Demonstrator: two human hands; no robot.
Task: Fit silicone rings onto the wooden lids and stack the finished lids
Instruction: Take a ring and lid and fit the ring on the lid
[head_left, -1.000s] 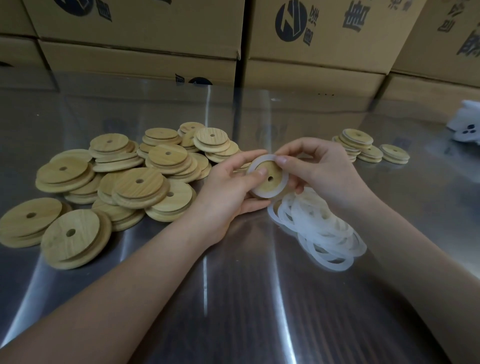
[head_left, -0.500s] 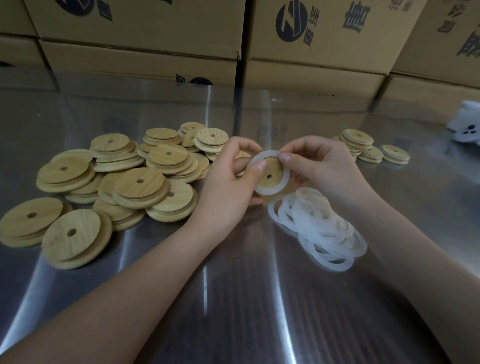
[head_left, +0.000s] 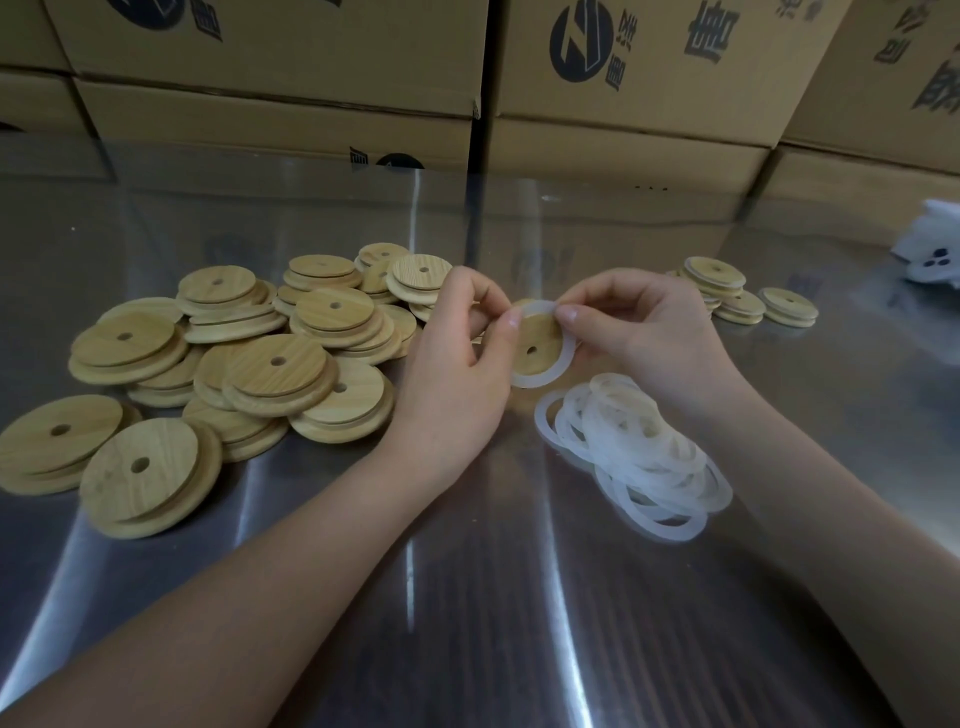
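Wooden lid (head_left: 540, 335) turned slightly edge-on, left hand (head_left: 457, 374) and right hand (head_left: 654, 332) still pinching silicone ring (head_left: 535, 381)

A pile of lids (head_left: 275, 364) sits on the table's (head_left: 467, 597) left side. Rings (head_left: 639, 452) lie mid-table, and small lid stacks (head_left: 737, 301) sit toward the far right edge.

I see dim, soft overhead light streaking glare across the steel bench (head_left: 467, 597) (edges bow, wide-angle), forearms slightly blurred.

Matt grained wooden lids (head_left: 275, 364), translucent, seemingly silicone rings (head_left: 639, 447), glossy metal table (head_left: 467, 597).
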